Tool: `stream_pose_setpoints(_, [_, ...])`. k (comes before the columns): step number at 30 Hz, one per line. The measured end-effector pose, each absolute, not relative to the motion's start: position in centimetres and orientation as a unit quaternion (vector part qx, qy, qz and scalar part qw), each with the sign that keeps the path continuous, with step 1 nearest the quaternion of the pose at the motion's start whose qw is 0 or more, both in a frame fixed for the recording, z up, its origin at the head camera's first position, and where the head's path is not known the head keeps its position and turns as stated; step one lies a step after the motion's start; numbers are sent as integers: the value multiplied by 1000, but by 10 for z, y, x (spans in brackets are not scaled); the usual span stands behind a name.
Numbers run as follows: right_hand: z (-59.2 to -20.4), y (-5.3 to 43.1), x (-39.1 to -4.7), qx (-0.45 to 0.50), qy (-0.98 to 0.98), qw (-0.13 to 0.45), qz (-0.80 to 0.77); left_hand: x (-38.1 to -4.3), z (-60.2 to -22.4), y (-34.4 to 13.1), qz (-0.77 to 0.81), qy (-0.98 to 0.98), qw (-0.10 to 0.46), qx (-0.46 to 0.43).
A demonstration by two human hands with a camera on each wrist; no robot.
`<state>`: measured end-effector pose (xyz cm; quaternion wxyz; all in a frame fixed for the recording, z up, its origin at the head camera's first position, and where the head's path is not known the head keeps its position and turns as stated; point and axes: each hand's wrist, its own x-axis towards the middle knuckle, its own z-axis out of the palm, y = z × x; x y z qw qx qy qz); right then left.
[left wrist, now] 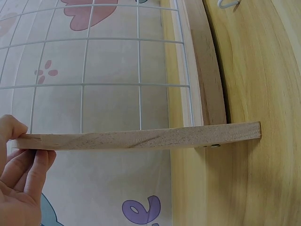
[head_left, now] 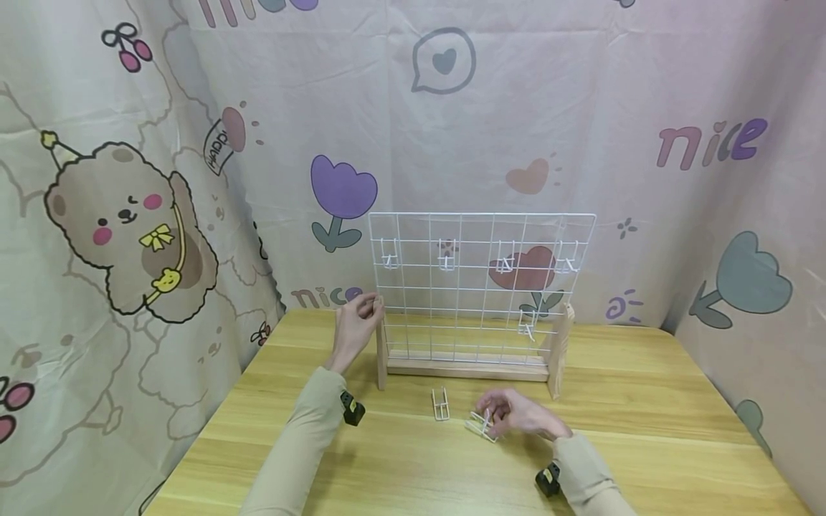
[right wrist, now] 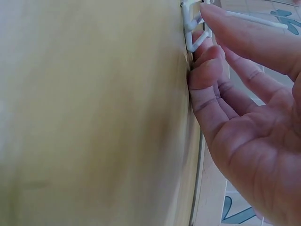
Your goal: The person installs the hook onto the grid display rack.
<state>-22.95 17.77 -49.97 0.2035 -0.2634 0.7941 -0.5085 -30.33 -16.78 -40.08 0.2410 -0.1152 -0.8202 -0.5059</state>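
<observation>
A white wire grid panel point(head_left: 482, 213) stands in a wooden stand with a base bar point(head_left: 467, 369) and two side posts. My left hand point(head_left: 356, 326) pinches the upper end of the left wooden post point(left wrist: 141, 138), thumb on one face and fingertips on the other. Low over the table, my right hand point(head_left: 519, 414) holds a white wire hook point(right wrist: 189, 30) between thumb and fingers. To its left a second white hook point(head_left: 441, 405) lies on the table. Several hooks hang in a row on the upper grid, including one near the left side point(head_left: 390, 261); another hook point(head_left: 528, 327) hangs lower right.
The wooden table point(head_left: 645, 401) carries the stand near its back edge. Behind it hangs a patterned curtain point(head_left: 445, 143), with another curtain side point(head_left: 129, 373) along the left. The right wooden post point(head_left: 560, 351) stands beyond my right hand.
</observation>
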Motion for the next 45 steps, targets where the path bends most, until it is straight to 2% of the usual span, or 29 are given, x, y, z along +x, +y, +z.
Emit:
stream_pose_setpoints(28, [-500,177,-227,-227,820,199,-486,-304,-401,-168,-517,-817,229,-112])
stream_pose_setpoints(45, [-503,181,-230,-249,804,206,-499,-302,-399,-167,-508,-822,234,-107])
